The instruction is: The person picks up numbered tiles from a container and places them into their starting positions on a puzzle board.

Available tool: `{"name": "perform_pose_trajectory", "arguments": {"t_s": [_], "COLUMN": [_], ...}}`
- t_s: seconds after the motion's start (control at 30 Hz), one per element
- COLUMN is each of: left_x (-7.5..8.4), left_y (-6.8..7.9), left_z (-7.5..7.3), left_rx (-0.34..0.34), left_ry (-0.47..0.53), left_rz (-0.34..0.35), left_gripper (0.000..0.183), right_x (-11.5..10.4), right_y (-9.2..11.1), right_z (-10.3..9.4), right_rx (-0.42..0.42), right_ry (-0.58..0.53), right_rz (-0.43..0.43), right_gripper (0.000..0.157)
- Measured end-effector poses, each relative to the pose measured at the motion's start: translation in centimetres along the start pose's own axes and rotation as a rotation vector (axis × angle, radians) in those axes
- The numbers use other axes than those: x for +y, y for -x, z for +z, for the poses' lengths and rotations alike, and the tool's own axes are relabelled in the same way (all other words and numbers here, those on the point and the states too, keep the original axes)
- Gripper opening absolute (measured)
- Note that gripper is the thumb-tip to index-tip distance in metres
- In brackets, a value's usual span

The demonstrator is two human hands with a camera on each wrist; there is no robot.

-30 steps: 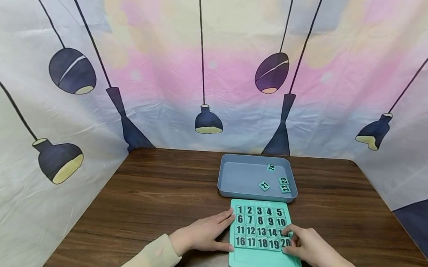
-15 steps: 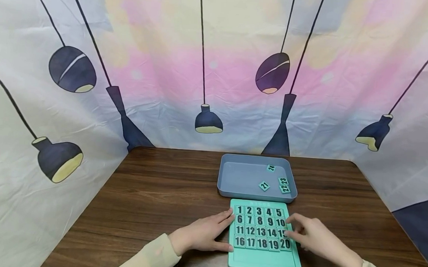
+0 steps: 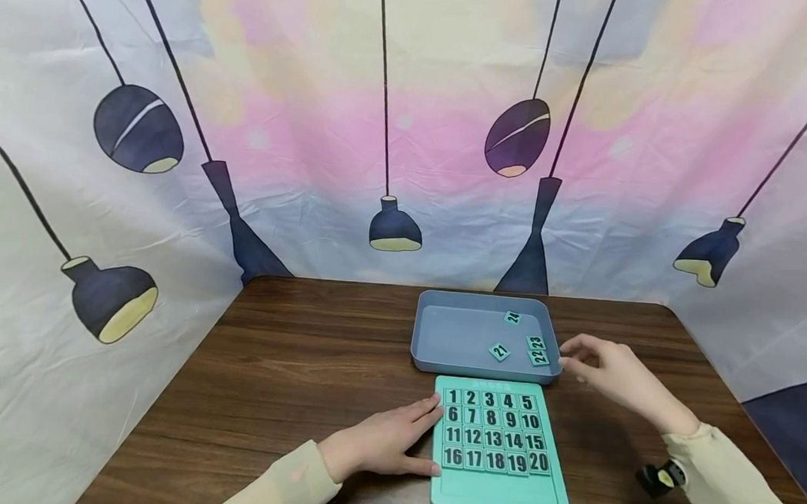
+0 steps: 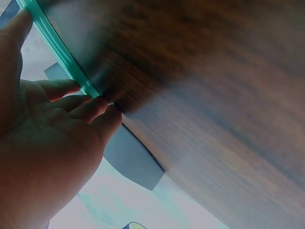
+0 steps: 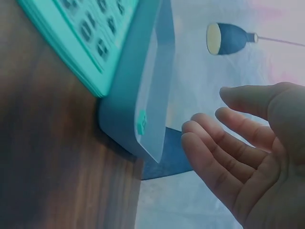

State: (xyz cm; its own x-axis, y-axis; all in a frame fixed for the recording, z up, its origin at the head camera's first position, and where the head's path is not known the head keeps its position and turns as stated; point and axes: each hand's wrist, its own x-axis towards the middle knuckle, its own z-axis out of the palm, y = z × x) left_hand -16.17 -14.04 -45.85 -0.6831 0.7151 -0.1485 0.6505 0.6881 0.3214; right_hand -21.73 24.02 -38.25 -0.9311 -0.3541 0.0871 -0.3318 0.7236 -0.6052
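A teal number board [image 3: 500, 493] carries tiles numbered 1 to 20 in rows, with a bare strip along its near side. My left hand [image 3: 385, 440] touches the board's left edge with thumb and fingers; the left wrist view shows the fingertips against that teal edge [image 4: 57, 47]. My right hand [image 3: 618, 373] hovers beside the right wall of the blue-grey tray [image 3: 438, 362], fingers loosely bent and holding nothing. Loose tiles lie in the tray: tile 21 [image 3: 500, 352], tile 22 [image 3: 539, 357], tile 23 [image 3: 535, 342] and tile 24 [image 3: 513, 318].
The dark wooden table [image 3: 285, 368] extends around the board and tray. A curtain printed with lamps [image 3: 314, 123] hangs along its far edge and sides. A small black device [image 3: 660, 479] sits at the right wrist.
My right hand has left the board's right side and moved up and away to the tray's right wall, uncovering tiles 15 and 20. The left hand stays on the board's edge.
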Motion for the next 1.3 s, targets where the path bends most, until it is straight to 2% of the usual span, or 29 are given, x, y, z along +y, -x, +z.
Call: {"name": "perform_pose_trajectory", "arguments": {"t_s": [0.37, 0.5, 0.8, 1.03, 1.3], "left_x": [0.0, 0.0, 0.0, 0.1, 0.2], "left_y": [0.1, 0.2, 0.3, 0.2, 0.1], "left_z": [-0.4, -0.5, -0.4, -0.4, -0.1], "left_rx": [-0.016, -0.014, -0.006, -0.008, 0.001], "left_ry": [-0.002, -0.014, -0.017, 0.0, -0.003], "left_rz": [-0.02, -0.019, -0.024, -0.026, -0.01], "left_gripper": [0.089, 0.089, 0.088, 0.088, 0.089], "right_x": [0.2, -0.4, -2.6, -2.7, -1.6], "right_y": [-5.0, -6.9, -11.1, -13.2, -14.2], "right_z": [-2.3, -3.0, -3.7, -2.8, -0.1], "right_rx": [-0.011, -0.034, -0.044, -0.096, -0.208], "right_ry": [-0.039, -0.061, -0.064, -0.073, -0.054], "right_rz": [0.059, 0.072, 0.043, 0.069, 0.076], "right_gripper": [0.045, 0.048, 0.044, 0.04, 0.035]}}
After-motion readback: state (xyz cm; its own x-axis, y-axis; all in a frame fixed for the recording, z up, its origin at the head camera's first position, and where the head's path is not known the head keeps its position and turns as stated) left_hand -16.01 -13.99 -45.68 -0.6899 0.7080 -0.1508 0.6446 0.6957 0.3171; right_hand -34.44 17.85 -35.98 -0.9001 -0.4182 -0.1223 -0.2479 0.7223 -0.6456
